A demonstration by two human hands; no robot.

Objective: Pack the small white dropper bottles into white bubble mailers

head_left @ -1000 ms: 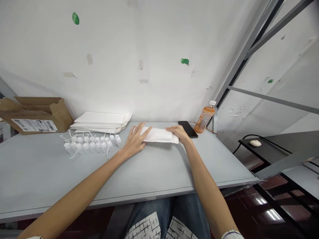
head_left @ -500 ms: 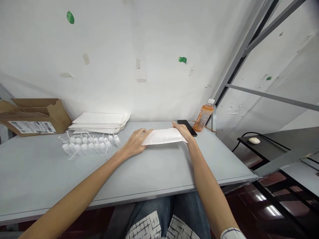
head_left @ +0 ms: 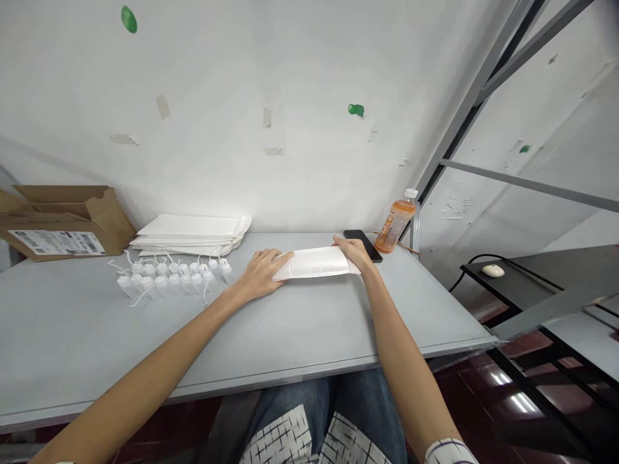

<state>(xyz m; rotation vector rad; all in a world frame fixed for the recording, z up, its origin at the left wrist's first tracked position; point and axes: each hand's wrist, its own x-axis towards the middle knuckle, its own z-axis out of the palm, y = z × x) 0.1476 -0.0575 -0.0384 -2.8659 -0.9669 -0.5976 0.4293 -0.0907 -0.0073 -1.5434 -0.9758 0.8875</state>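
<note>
A white padded envelope (head_left: 316, 263) is stretched between my two hands over the grey table (head_left: 290, 335). My left hand (head_left: 264, 274) grips its left end, with the thumb on top. At the right end my right hand (head_left: 355, 253) holds it, fingers behind and partly hidden. Several small white bottles (head_left: 178, 278) with thin cords stand in rows left of my left hand. Behind them lies a stack of flat white envelopes (head_left: 193, 231).
An open cardboard box (head_left: 68, 225) sits at the back left. Behind my right hand are a black phone (head_left: 370, 248) and an orange drink bottle (head_left: 396, 223). A metal frame (head_left: 464, 122) rises at the right, beside a lower shelf with a white mouse (head_left: 493, 270).
The view has shifted slightly. The envelope is tilted a little, showing more of its upper face; both hands still hold its ends.
</note>
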